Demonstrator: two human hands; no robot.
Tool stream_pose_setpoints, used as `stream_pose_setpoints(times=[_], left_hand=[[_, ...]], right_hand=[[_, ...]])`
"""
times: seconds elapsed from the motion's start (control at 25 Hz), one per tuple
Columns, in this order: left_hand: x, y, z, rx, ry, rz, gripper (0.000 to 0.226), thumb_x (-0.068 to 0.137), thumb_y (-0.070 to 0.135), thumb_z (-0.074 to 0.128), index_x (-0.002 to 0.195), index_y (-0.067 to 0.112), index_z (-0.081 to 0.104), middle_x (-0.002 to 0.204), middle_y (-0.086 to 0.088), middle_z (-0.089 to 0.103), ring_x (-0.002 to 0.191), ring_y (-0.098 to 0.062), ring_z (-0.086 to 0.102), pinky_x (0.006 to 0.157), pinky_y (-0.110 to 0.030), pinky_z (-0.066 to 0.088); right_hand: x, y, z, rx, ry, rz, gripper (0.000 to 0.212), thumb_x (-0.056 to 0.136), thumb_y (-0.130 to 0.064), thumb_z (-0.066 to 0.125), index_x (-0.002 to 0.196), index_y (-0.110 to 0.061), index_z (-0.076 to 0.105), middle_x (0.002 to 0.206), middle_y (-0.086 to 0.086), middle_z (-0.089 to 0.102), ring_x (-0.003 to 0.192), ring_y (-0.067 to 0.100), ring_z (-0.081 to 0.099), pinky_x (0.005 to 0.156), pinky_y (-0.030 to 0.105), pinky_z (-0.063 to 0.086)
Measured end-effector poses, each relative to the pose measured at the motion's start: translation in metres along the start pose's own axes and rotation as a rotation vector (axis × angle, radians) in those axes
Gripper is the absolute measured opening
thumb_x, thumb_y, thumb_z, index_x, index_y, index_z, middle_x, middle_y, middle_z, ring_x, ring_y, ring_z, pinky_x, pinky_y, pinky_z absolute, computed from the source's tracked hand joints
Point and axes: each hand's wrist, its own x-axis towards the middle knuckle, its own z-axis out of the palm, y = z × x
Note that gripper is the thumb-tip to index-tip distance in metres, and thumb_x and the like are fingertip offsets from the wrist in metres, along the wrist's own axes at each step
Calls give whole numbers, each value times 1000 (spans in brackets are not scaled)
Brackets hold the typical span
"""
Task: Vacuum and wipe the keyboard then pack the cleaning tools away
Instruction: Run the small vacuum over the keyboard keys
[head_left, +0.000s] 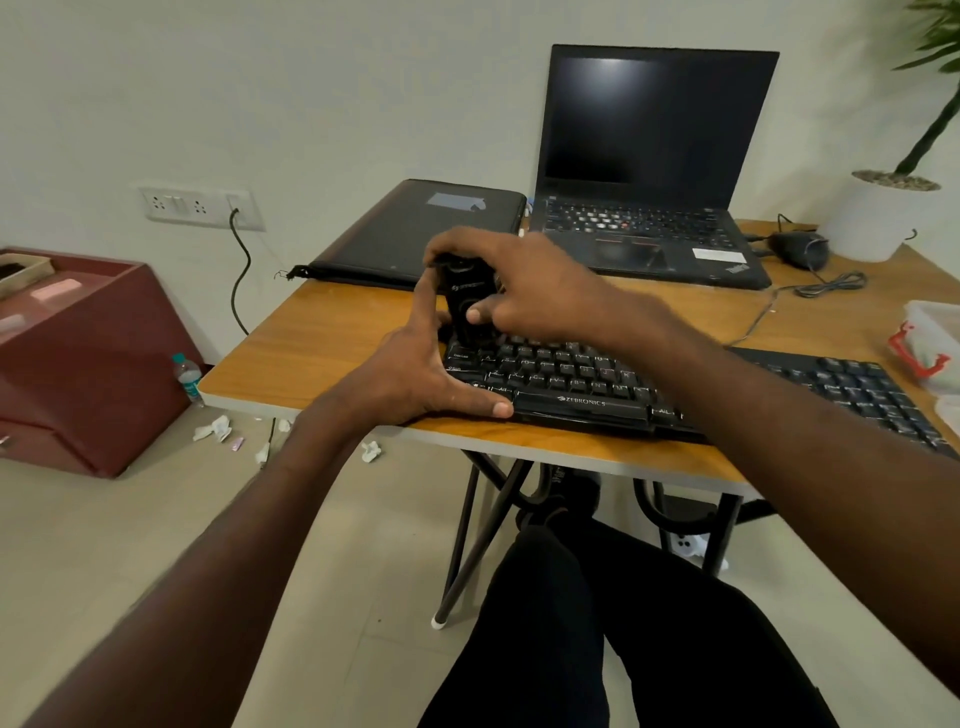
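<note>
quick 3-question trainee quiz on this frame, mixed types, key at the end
1. True or false: the laptop lid is closed.
2. Which hand grips the small black vacuum? A) left B) right
3. Fill in: the left hand rests on the ____ end of the keyboard.

Key: 1 false, it stands open with a dark screen. 2 B, the right hand is curled round it. 3 left.

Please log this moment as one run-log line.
phase: vacuuming | right hand: grips mini vacuum on keyboard | left hand: steadies keyboard

right hand (519, 280) curled in a grip (thumb forward), left hand (415, 374) splayed flat
</note>
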Motion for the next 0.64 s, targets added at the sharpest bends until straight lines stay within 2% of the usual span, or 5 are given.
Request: stream_pose_setpoints(times=[0.08,0.24,0.4,0.52,0.64], left_hand=[[0,0,0,-4,5,-10,159,48,64,102,156,59,-15,150,4,53,139,-15,53,116,-48,48],[-2,0,1,-32,-6,22,158,50,59,103,156,60,-15,146,16,52,136,-4,53,115,-43,48],[-1,-2,1,-39,1,7,163,48,58,104,156,60,-18,153,3,52,137,-11,55,115,-47,48],[1,-3,1,-24,8,20,158,49,59,104,156,60,-12,152,4,51,138,-12,55,114,-46,50],[3,-5,1,-19,-1,6,153,52,55,104,157,54,-7,148,11,53,133,-1,56,114,-36,49]], right_hand=[[8,0,-8,-77,18,5,62,86,-11,74,139,-35,52,131,-6,63,109,10,58,87,27,52],[8,-1,13,51,97,32,61,86,-9,73,137,-33,48,128,0,64,107,16,63,81,28,59],[12,11,8,14,83,53,60,87,-6,72,135,-30,46,124,1,63,106,19,64,70,20,53],[17,4,1,78,-56,-5,59,86,-2,70,133,-30,48,122,-3,63,103,17,65,78,35,61],[18,-1,10,2,-21,-40,60,85,2,66,132,-31,48,118,-2,64,99,18,66,76,40,61]])
